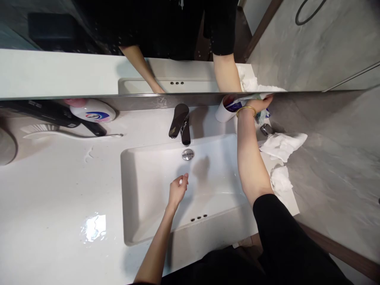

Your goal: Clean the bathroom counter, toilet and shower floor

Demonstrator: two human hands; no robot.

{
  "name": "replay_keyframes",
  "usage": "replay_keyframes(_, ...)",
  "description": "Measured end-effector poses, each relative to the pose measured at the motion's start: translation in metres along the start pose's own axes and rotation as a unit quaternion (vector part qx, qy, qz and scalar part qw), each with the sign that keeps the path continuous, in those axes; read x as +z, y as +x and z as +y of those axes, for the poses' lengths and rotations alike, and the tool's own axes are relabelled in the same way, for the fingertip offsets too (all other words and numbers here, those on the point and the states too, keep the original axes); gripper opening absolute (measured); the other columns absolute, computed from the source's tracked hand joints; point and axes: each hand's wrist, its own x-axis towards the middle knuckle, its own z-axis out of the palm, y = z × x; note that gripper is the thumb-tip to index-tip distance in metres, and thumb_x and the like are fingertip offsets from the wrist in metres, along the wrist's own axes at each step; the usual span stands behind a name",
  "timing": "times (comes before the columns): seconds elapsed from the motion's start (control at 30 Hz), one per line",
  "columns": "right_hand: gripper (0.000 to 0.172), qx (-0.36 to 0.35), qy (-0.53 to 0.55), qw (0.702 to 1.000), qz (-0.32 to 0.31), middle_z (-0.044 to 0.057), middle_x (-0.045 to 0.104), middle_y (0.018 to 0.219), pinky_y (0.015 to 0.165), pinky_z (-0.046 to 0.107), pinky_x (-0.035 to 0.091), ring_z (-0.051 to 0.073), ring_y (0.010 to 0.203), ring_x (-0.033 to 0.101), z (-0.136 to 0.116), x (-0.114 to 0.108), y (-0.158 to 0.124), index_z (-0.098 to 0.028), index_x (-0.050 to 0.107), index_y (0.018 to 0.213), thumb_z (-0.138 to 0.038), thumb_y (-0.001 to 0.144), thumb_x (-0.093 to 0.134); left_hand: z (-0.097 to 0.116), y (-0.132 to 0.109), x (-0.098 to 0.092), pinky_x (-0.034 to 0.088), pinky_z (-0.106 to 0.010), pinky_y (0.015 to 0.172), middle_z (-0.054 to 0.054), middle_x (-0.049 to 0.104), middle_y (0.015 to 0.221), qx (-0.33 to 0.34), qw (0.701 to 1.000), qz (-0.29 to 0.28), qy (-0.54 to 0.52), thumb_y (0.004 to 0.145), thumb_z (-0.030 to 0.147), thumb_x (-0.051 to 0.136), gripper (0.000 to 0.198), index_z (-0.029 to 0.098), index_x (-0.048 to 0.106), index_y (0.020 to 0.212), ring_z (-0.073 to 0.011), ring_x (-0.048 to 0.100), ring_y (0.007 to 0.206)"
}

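the printed pack (234, 105), at the back of the counter (59, 178) against the mirror (59, 75), is clasped by curled fingers (267, 99) of the right hand (261, 106). it is judged light, soft and slippery, best gripped round its middle. the left hand (178, 190) is held empty over the sink (139, 221), fingers loosely gathered.

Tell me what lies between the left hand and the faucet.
Head view: only a round chrome drain fitting, set in the white sink, lies between the left hand and the faucet.
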Motion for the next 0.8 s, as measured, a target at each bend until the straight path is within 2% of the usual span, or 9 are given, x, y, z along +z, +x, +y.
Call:
replay_keyframes(0.07,0.039,0.009,-0.089,0.990,0.107,0.019,0.057,0.117,0.096,0.033,0.044,0.017,0.111,0.051,0.003,0.004,-0.012,-0.011,0.048,0.116,-0.008,0.098,0.014,0.000,0.000,0.001,0.035,-0.025,0.056,0.002,0.050,0.047,-0.003,1.000,-0.002,0.001,0.088,0.066,0.040,0.054,0.020,0.052,0.061,-0.0142,0.048,0.048)
replay_keyframes(0.1,0.038,0.013,-0.126,0.983,0.135,0.021,0.053,0.123,0.098,0.033,0.043,0.017,0.112,0.050,0.007,0.004,-0.019,-0.010,0.046,0.119,-0.003,0.095,0.018,0.000,0.000,0.001,0.035,-0.025,0.056,0.002,0.050,0.047,-0.004,1.000,-0.003,0.000,0.088,0.065,0.040,0.053,0.020,0.052,0.062,-0.0141,0.048,0.048)
replay_keyframes(0.2,0.047,-0.004,-0.219,0.969,0.110,0.023,0.046,0.132,0.099,0.033,0.039,0.019,0.114,0.048,0.026,-0.005,-0.040,-0.008,0.040,0.127,0.006,0.083,0.030,0.001,0.002,0.002,0.035,-0.025,0.056,0.003,0.050,0.047,-0.003,1.000,-0.003,-0.002,0.088,0.065,0.040,0.053,0.020,0.052,0.062,-0.0139,0.048,0.048)
replay_keyframes(0.27,0.050,0.001,-0.288,0.954,0.084,0.020,0.047,0.132,0.100,0.037,0.036,0.023,0.119,0.045,0.046,-0.018,-0.048,-0.010,0.043,0.125,0.005,0.078,0.038,0.001,0.003,0.002,0.035,-0.025,0.056,0.003,0.050,0.047,0.001,1.000,-0.003,-0.004,0.088,0.064,0.041,0.052,0.020,0.052,0.062,-0.0136,0.049,0.049)
replay_keyframes(0.43,0.042,-0.020,-0.474,0.879,-0.051,0.014,0.055,0.127,0.100,0.049,0.031,0.031,0.124,0.040,0.095,-0.049,-0.045,-0.019,0.056,0.122,-0.007,0.083,0.045,0.001,0.006,0.003,0.035,-0.024,0.055,0.003,0.051,0.050,0.000,1.000,-0.006,-0.009,0.088,0.064,0.042,0.051,0.020,0.052,0.062,-0.0129,0.048,0.049)
replay_keyframes(0.53,0.038,-0.050,-0.522,0.847,-0.082,0.014,0.057,0.125,0.099,0.052,0.028,0.032,0.123,0.039,0.113,-0.055,-0.034,-0.020,0.061,0.120,-0.012,0.089,0.042,0.002,0.005,0.006,0.035,-0.024,0.055,0.003,0.050,0.049,0.001,1.000,-0.010,-0.009,0.088,0.064,0.042,0.052,0.020,0.052,0.062,-0.0134,0.048,0.049)
replay_keyframes(0.67,0.031,-0.069,-0.530,0.838,-0.107,0.014,0.059,0.123,0.099,0.052,0.024,0.030,0.121,0.038,0.112,-0.058,-0.027,-0.019,0.063,0.117,-0.016,0.093,0.043,0.004,0.003,0.010,0.036,-0.025,0.056,0.002,0.050,0.048,0.003,1.000,-0.018,-0.012,0.088,0.064,0.042,0.052,0.020,0.052,0.062,-0.0142,0.049,0.050)
replay_keyframes(0.8,0.030,-0.103,-0.495,0.861,-0.051,0.018,0.058,0.122,0.100,0.050,0.027,0.029,0.119,0.040,0.091,-0.067,-0.048,-0.013,0.055,0.120,-0.019,0.095,0.040,0.006,0.002,0.011,0.036,-0.024,0.056,0.002,0.050,0.048,0.004,1.000,-0.021,-0.010,0.088,0.063,0.042,0.052,0.020,0.052,0.062,-0.0138,0.048,0.050)
